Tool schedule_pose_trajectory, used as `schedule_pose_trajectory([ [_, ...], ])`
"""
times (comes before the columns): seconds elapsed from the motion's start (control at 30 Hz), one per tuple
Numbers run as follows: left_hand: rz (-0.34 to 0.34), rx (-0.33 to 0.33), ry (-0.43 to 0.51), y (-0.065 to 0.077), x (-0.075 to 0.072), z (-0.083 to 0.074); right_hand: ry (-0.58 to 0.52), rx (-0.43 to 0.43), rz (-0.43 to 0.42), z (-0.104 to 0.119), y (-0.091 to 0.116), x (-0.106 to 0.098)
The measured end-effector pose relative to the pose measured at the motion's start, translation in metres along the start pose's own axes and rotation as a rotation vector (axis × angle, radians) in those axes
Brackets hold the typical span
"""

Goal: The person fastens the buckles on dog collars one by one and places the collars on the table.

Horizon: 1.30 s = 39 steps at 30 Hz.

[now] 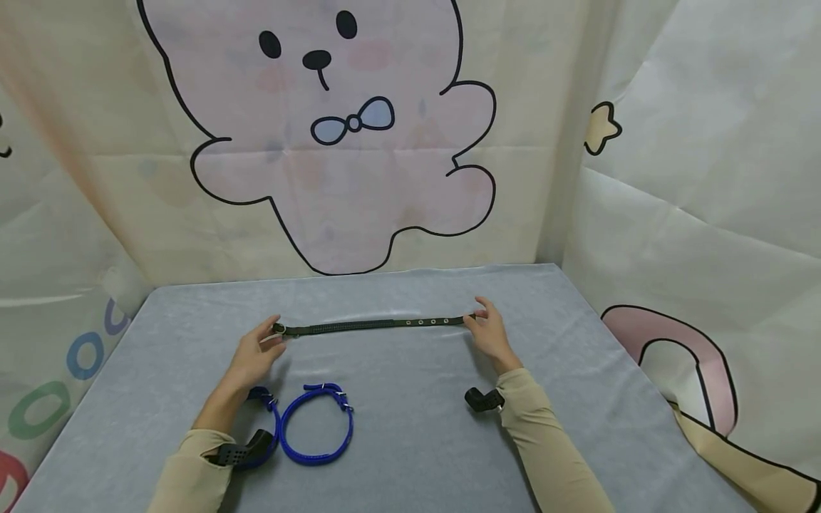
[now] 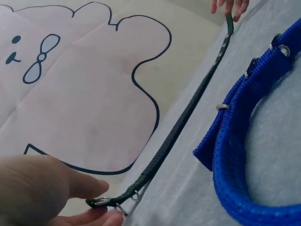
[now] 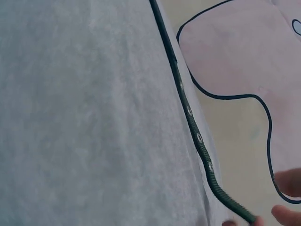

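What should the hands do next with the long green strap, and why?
Maybe the right hand could bring its end of the green strap over to the buckle by the left hand. The strap is stretched nearly straight, its holes are near the right hand, and one blue strap makes a ring.

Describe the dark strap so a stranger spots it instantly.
On the grey table, find the left hand and right hand, held apart. Stretched between them is the dark green strap with metal-ringed holes. Unlike the two curved blue bands, it runs nearly straight.
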<state>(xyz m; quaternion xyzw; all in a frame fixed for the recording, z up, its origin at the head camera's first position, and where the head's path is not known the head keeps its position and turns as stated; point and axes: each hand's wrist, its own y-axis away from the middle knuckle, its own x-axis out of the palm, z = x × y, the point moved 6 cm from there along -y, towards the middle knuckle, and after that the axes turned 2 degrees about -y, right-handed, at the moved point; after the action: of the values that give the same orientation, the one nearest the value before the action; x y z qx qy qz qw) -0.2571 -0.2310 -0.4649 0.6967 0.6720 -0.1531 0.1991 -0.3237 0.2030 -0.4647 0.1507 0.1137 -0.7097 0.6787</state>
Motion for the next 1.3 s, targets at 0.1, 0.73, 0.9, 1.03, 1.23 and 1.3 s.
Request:
schedule_pose_trajectory([
  [0.1,-0.080,0.019,0.051,0.001,-0.002,0.000,-0.112,0.022,-0.029,-0.002,-0.001,-0.001],
  [0.73,-0.375,0.101,-0.077,0.008,-0.015,-0.016,-0.434,0.005,-0.044,0.008,0.001,0.001],
  [0.9,-0.395,0.141,-0.071,0.009,-0.015,-0.025,-0.441,-0.034,-0.066,0.018,0.005,-0.003],
  [1.03,-0.350,0.154,-0.052,0.012,-0.016,-0.033,-0.423,-0.133,-0.082,0.030,0.009,-0.006],
  [1.23,-0.220,0.155,-0.059,0.016,-0.014,-0.041,-0.391,-0.291,-0.077,0.047,0.014,-0.006],
  [1.3,-0.195,0.155,-0.087,0.017,-0.012,-0.043,-0.379,-0.326,-0.066,0.052,0.016,-0.006],
])
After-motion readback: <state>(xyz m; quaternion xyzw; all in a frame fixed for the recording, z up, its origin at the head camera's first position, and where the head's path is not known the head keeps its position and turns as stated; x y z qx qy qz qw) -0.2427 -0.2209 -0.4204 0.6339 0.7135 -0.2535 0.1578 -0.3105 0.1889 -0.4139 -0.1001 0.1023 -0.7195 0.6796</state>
